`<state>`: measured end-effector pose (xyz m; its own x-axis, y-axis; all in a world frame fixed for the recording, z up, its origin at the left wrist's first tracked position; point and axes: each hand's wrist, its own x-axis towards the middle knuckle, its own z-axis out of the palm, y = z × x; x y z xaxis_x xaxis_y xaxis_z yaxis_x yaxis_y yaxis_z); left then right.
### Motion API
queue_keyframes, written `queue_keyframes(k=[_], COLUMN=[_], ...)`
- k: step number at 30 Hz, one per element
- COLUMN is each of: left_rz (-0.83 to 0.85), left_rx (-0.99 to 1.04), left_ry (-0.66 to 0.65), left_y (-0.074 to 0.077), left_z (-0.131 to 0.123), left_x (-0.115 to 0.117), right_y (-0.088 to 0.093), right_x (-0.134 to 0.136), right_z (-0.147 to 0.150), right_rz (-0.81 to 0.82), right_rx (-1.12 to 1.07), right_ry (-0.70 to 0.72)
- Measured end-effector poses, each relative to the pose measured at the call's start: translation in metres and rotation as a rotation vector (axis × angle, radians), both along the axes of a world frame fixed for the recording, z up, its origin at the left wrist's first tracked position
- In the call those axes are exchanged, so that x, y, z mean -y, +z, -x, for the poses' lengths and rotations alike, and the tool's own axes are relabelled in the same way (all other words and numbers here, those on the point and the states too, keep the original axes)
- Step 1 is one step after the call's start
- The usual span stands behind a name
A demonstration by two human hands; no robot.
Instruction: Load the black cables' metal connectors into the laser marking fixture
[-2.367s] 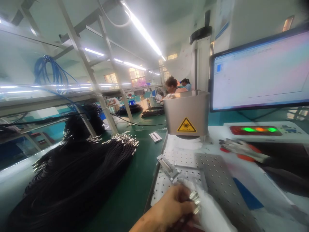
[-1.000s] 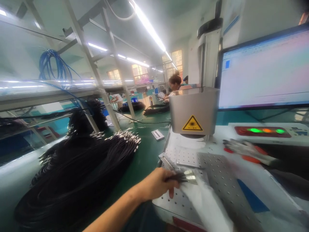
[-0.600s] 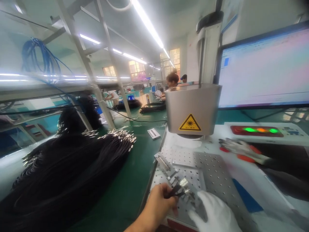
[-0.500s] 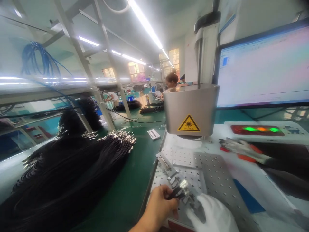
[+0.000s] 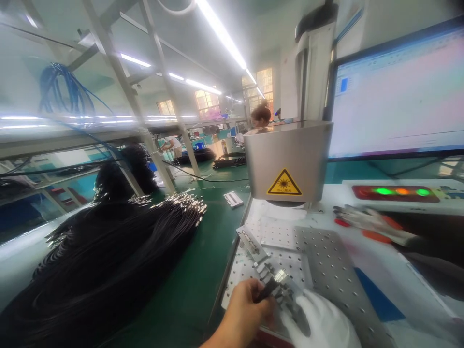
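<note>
My left hand (image 5: 245, 309), bare, is closed in a pinch on a black cable end with a metal connector (image 5: 274, 284) at the front of the perforated metal plate (image 5: 326, 261). My right hand (image 5: 322, 321) wears a white glove and rests beside it, fingers curled against the connectors lying in the metal fixture (image 5: 264, 263); what it grips is hidden. The grey laser head (image 5: 288, 159) with a yellow warning sticker hangs above the plate's far end.
A big heap of black cables with metal ends (image 5: 108, 261) covers the green bench (image 5: 203, 270) at left. A monitor (image 5: 398, 96), a panel with green lights (image 5: 397, 192), and a bundle of finished cables (image 5: 369, 224) stand at right. Another person (image 5: 260, 116) sits far behind.
My left hand carried the cable end from the lower edge up onto the plate, then drew back to the fixture. The gloved right hand came in beside it.
</note>
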<state>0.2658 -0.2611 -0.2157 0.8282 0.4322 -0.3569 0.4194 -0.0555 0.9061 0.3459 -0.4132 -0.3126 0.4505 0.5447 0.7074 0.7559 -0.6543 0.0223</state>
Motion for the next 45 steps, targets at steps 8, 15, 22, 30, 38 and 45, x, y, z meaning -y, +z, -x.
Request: queue_keyframes(k=[8,15,22,30,38,45], left_rz=[-0.171,-0.4,-0.352,-0.245,-0.169,-0.154], left_rx=[-0.081,-0.205,-0.16,-0.13,-0.188,-0.209], left_ry=[0.011,0.013,0.021,0.029,0.037,0.009], left_y=[-0.006,0.0,-0.005,-0.013,-0.012,-0.013], left_z=[-0.003,-0.003,-0.003,-0.004,-0.007,-0.01], left_x=[0.01,0.017,0.016,0.012,0.011,0.011], right_y=[0.01,0.011,0.007,0.0,0.0,0.0], right_x=[0.003,0.004,0.003,0.005,0.003,0.001], right_z=[-0.001,-0.001,-0.001,-0.004,0.0,0.003], right_rz=[0.094,0.12,0.128,0.135,0.126,0.07], right_rx=[0.013,-0.001,-0.039,-0.103,-0.179,-0.317], right_ry=[0.037,0.046,0.043,0.07,0.067,0.032])
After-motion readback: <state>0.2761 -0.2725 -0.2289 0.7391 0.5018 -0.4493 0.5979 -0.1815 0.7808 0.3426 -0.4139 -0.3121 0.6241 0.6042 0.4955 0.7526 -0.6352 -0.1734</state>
